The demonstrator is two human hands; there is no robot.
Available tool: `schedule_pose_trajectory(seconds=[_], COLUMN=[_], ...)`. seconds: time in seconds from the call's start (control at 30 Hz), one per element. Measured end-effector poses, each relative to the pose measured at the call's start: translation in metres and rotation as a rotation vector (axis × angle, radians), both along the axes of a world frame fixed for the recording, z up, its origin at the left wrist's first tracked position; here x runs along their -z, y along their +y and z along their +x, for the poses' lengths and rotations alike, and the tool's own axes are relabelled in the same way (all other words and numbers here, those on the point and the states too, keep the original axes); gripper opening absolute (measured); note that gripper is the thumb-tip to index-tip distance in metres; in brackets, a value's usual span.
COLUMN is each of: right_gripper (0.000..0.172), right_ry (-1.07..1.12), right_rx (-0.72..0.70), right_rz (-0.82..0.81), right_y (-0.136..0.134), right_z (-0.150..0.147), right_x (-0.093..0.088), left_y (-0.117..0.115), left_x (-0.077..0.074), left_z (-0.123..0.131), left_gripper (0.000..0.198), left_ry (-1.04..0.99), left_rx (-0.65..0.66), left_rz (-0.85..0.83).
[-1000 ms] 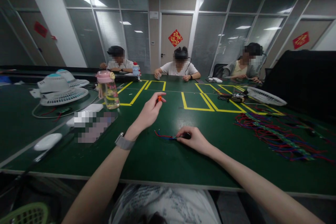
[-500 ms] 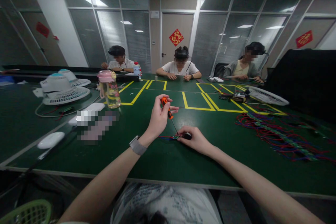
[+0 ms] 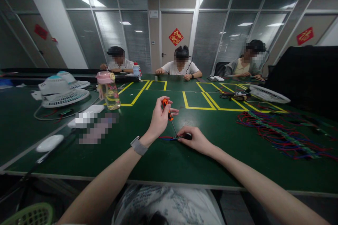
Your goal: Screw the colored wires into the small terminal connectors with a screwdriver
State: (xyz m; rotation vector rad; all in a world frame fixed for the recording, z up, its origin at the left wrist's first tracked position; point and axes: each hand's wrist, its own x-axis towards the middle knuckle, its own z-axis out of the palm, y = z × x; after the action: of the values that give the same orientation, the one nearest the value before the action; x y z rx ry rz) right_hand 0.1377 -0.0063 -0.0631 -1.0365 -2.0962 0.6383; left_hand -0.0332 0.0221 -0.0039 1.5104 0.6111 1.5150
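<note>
My left hand (image 3: 158,115) is closed round the orange and black handle of a screwdriver (image 3: 165,103). The tool slants down to the right, its thin shaft ending at a small circuit board (image 3: 175,137) on the green table. Red and blue wires (image 3: 166,137) run leftward from this board. Pinched at the board's right side are the fingers of my right hand (image 3: 194,137), partly hiding it. A black rounded piece (image 3: 187,136) shows beside those fingers; how it joins the board I cannot tell.
Wired circuit boards (image 3: 280,133) lie in a long row at right, near a fan part (image 3: 269,94). White fans (image 3: 63,91), a pink-lidded bottle (image 3: 109,91) and a white case (image 3: 50,143) stand at left. Yellow tape (image 3: 200,108) marks the table (image 3: 148,168). Several people sit opposite.
The screwdriver's tip has shifted very slightly left and down at the board. My hands stay in nearly the same place, and the view has tilted a little.
</note>
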Motion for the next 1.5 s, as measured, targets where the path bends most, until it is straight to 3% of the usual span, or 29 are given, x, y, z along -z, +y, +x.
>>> schedule_pose_trajectory(seconds=[0.63, 0.73, 0.87, 0.97, 1.17, 1.4, 1.5], right_gripper=[0.009, 0.007, 0.007, 0.012, 0.014, 0.014, 0.014], right_ry=[0.028, 0.031, 0.05, 0.036, -0.015, -0.022, -0.028], right_rx=[-0.006, -0.009, -0.014, -0.033, -0.034, -0.036, -0.041], right_rz=[-0.007, -0.01, -0.041, -0.056, -0.013, -0.045, -0.043], right_y=[0.002, 0.002, 0.002, 0.003, 0.004, 0.004, 0.004], right_z=[0.0, -0.001, -0.001, 0.0, 0.001, 0.001, 0.001], right_x=[0.003, 0.003, 0.002, 0.003, 0.002, 0.0, 0.001], left_y=[-0.002, -0.008, -0.022, -0.032, -0.026, -0.012, -0.01], left_x=[0.003, 0.0, -0.007, -0.014, -0.027, -0.024, -0.023], left_z=[0.001, 0.0, 0.002, 0.006, 0.006, -0.01, -0.014], left_gripper=[0.022, 0.023, 0.023, 0.026, 0.021, 0.018, 0.026], left_ry=[0.046, 0.184, 0.425, 0.492, 0.352, 0.414, 0.384], left_rx=[0.019, 0.015, -0.115, -0.138, 0.015, -0.304, -0.231], left_rz=[0.067, 0.172, 0.422, 0.533, 0.281, 0.329, 0.34])
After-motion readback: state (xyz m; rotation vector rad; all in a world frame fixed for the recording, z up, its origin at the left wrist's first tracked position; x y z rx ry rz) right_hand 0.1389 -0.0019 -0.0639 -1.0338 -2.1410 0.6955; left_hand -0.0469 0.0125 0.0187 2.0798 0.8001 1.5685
